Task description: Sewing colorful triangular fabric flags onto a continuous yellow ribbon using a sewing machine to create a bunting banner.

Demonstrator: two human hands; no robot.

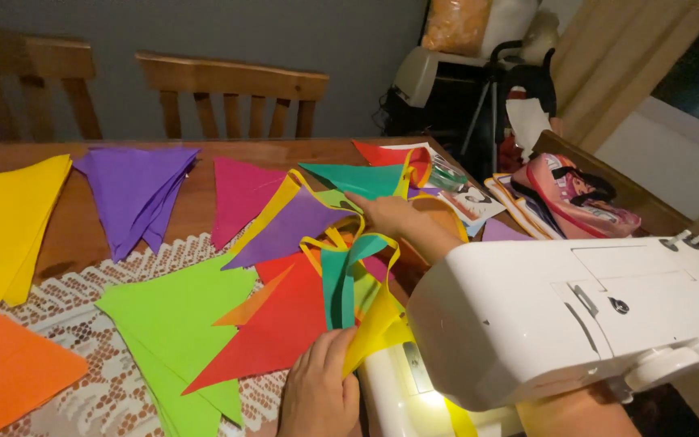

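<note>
Sewing machine (576,316) right of pennants (285,267) on table (196,202).

Sewing machine (576,316): white plastic housing, smooth, semi-gloss.
Pennant flags (285,316): thin matt cloth, flat colour, yellow cloth tape (378,320) along edges.
Table (196,202): brown wood, smooth, slight sheen.
Table runner (115,388): white lace, open textured weave.
Chairs (232,89): bare light wood.

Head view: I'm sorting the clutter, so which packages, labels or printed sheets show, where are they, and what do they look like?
Printed paper sheet: on the table beyond the right hand, pale with dark pictures, partly under flags.
Clear bag: top of frame, on the stand behind the table, bulging with orange-yellow contents.
Small round mark: on the white sewing machine, dark.
No screens show.
</note>
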